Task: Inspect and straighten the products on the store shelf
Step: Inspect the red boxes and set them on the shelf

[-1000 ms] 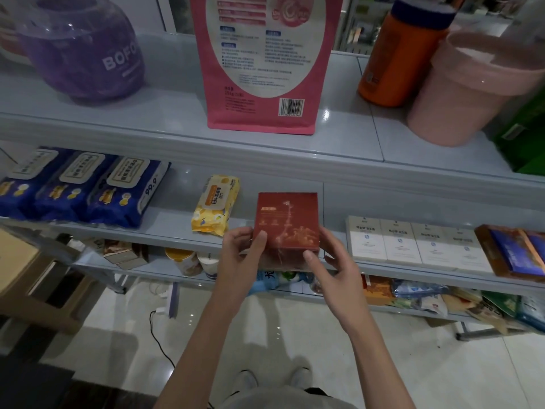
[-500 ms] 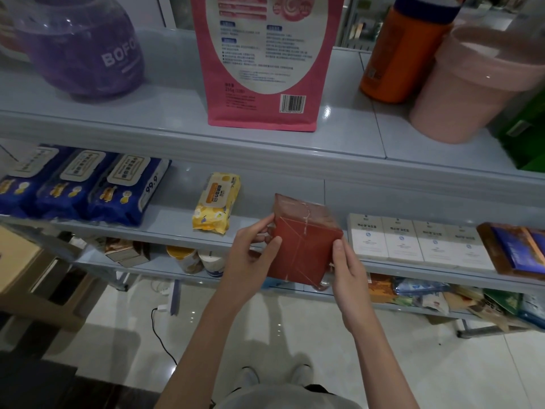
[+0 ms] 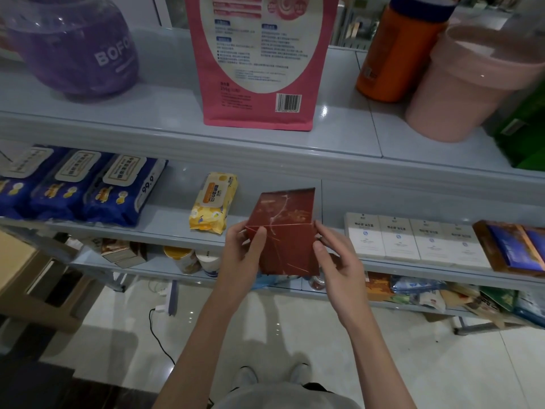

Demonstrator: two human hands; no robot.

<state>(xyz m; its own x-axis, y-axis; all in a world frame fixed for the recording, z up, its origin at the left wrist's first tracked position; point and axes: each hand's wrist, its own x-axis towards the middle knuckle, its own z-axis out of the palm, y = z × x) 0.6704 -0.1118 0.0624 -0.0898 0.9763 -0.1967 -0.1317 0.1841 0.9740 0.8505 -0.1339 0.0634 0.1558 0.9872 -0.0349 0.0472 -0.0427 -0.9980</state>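
Note:
A dark red box [image 3: 287,234] with a pale branch print is held in the air in front of the middle shelf [image 3: 165,224]. My left hand [image 3: 246,255] grips its left edge, thumb across the front face. My right hand [image 3: 336,261] pinches its right edge with fingertips and thumb. The box is tilted so that its top face and front face both show. A bare gap on the shelf lies behind it, between a yellow wipes pack [image 3: 213,202] and a row of white boxes [image 3: 413,239].
Blue wipes packs [image 3: 85,187] lie at the shelf's left, and a brown-and-blue box [image 3: 513,246] at its right. The upper shelf carries a purple tub [image 3: 73,45], a pink pouch [image 3: 259,60], an orange canister [image 3: 395,54] and a pink bucket [image 3: 466,81]. Lower shelves hold mixed goods.
The red box has been turned in my hands, from its front facing me, through a slanted pose, to top and front faces both showing. My hands shifted along its edges.

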